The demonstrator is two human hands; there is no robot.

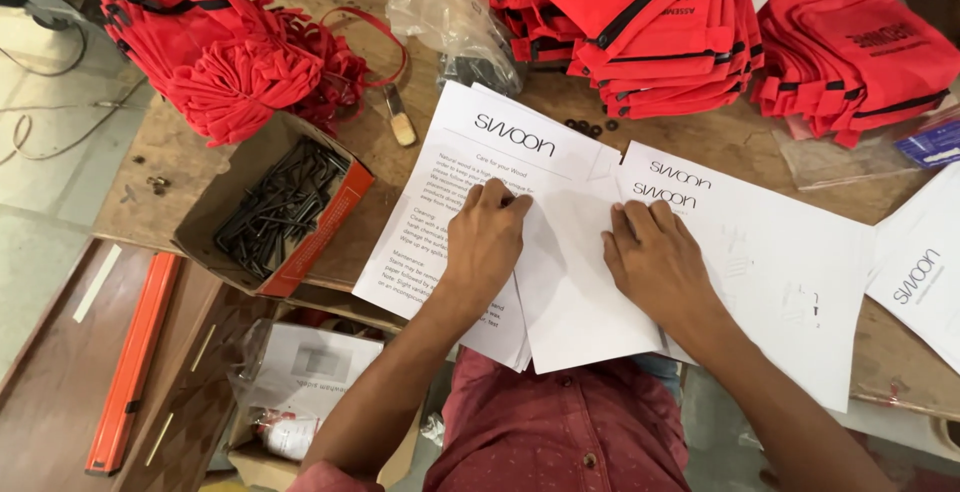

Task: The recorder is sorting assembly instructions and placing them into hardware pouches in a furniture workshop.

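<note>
Two stacks of white printed paper sheets lie on the wooden table (720, 137) in front of me. My left hand (487, 237) rests knuckles-down on the left stack (470, 172), fingers curled and pinching a sheet's edge. My right hand (652, 257) lies flat with fingers bent on the right stack (780, 252), pressing at its left edge. A folded white sheet (575, 287) lies between the two hands.
A cardboard box of black hex keys (280, 207) sits at the left. Piles of red fabric bags lie at the back left (220, 47) and back right (850, 52). A clear plastic bag (450, 12) and small black washers (590, 128) lie behind the papers. An orange level (130, 362) lies lower left.
</note>
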